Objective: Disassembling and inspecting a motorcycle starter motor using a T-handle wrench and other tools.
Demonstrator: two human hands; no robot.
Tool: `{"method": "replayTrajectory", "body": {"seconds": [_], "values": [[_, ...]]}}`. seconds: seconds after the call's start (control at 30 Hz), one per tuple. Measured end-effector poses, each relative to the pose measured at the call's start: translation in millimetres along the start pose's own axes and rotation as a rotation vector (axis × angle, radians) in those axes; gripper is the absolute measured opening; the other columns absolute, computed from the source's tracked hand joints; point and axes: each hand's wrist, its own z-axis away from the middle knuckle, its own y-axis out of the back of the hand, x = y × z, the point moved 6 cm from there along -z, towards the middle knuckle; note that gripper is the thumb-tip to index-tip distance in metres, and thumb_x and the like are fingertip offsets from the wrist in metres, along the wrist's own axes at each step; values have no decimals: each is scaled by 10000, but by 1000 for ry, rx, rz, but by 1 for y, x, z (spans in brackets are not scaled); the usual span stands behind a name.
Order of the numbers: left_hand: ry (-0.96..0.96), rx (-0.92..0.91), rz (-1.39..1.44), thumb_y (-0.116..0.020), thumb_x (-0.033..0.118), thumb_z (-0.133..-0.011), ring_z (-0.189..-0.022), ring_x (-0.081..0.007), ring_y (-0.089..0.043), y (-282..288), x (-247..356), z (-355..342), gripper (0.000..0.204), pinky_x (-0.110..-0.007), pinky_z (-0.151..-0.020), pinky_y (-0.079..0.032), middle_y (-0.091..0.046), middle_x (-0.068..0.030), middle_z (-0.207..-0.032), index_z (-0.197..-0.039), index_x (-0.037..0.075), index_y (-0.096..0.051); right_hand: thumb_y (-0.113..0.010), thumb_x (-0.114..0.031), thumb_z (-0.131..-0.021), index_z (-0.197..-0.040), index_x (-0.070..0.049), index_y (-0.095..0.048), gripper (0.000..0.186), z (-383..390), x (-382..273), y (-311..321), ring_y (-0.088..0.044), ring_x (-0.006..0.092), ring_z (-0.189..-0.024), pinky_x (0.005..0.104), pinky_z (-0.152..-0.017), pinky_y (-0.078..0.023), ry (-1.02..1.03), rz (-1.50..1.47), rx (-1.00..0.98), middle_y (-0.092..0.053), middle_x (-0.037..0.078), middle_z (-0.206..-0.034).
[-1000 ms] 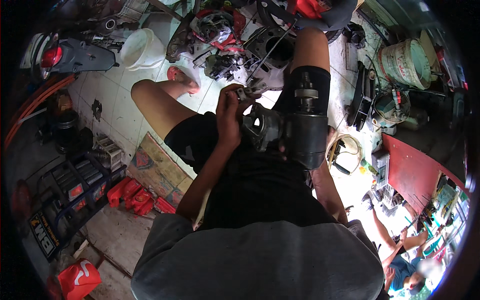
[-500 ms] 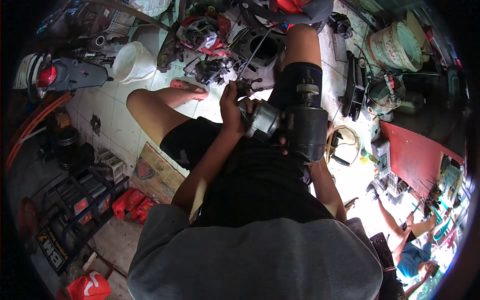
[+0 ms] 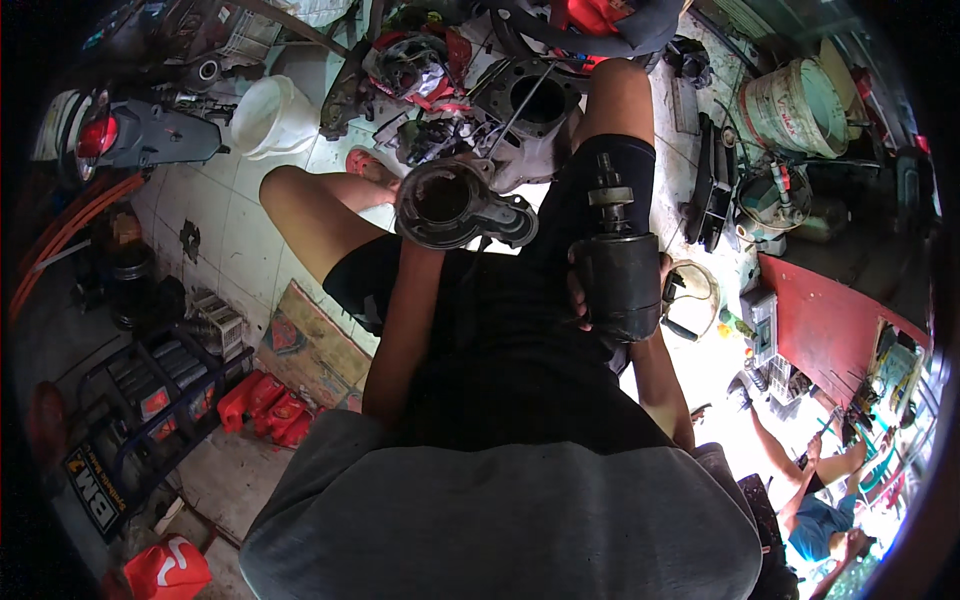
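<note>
My left hand holds up a grey metal motor end housing, whose round opening (image 3: 444, 197) faces upward. The housing covers most of that hand; my left forearm (image 3: 412, 310) comes up below it. A dark cylindrical starter motor body (image 3: 617, 285) rests over my right thigh, its shaft and gear pointing away from me. My right hand (image 3: 578, 292) is wrapped round the body from underneath, with fingertips showing at its left side. The two parts are held apart from each other. Beyond the housing stands a large metal casting with a round bore (image 3: 540, 100) on the tiled floor.
At the far left are a white bucket (image 3: 272, 118) and a motorcycle tail section (image 3: 150, 142). Greasy metal parts (image 3: 435, 135) lie ahead. A paint bucket (image 3: 795, 108) and a red panel (image 3: 825, 315) stand on the right. Another person (image 3: 825, 520) sits at the lower right.
My left hand has moved the end housing left and away from the motor body, turning its round opening upward. The motor body has shifted slightly downward in my right hand.
</note>
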Motion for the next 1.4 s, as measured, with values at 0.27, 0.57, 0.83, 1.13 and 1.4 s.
{"method": "replayTrajectory", "body": {"seconds": [0.27, 0.57, 0.83, 1.13, 1.4], "values": [[13, -578, 352, -512, 307, -869, -1071, -229, -526, -28, 11, -8, 524, -358, -932, -430, -499, -146, -1211, -1277, 15, -363, -630, -699, -585, -1192, 52, -304, 1019, -9, 2, -4, -576, 326, -759, 420, -593, -504, -93, -31, 24, -518, 217, -850], [-196, -460, 346, -530, 296, -850, -980, -236, -569, 2, 33, -2, 593, -350, -879, -469, -546, -165, -1120, -1286, -40, -307, -623, -647, -659, -1224, 16, -253, 946, -19, 3, -8, -559, 315, -831, 436, -662, -491, -137, -243, -72, -494, 197, -892], [-401, -430, 256, -486, 350, -863, -963, -274, -569, 45, 48, -4, 557, -399, -883, -460, -548, -180, -1108, -1226, -59, -383, -625, -694, -613, -1263, 33, -244, 1048, -25, 4, -12, -535, 299, -844, 427, -643, -468, -146, -335, -80, -478, 196, -940], [-238, -526, 347, -472, 365, -865, -935, -293, -571, -13, 50, 1, 522, -413, -853, -468, -562, -194, -1053, -1153, -69, -430, -600, -703, -629, -1236, 38, -247, 1021, -29, 9, -9, -559, 313, -806, 430, -636, -500, -203, -101, 86, -486, 203, -897], [-205, -244, 516, -473, 349, -860, -796, -286, -568, -22, 47, 1, 324, -412, -765, -467, -552, -136, -799, -881, 26, -456, -617, -739, -535, -1259, 69, -270, 1139, -45, 27, 7, -572, 399, -883, 494, -701, -512, -323, 41, 126, -509, 290, -1008]]}}
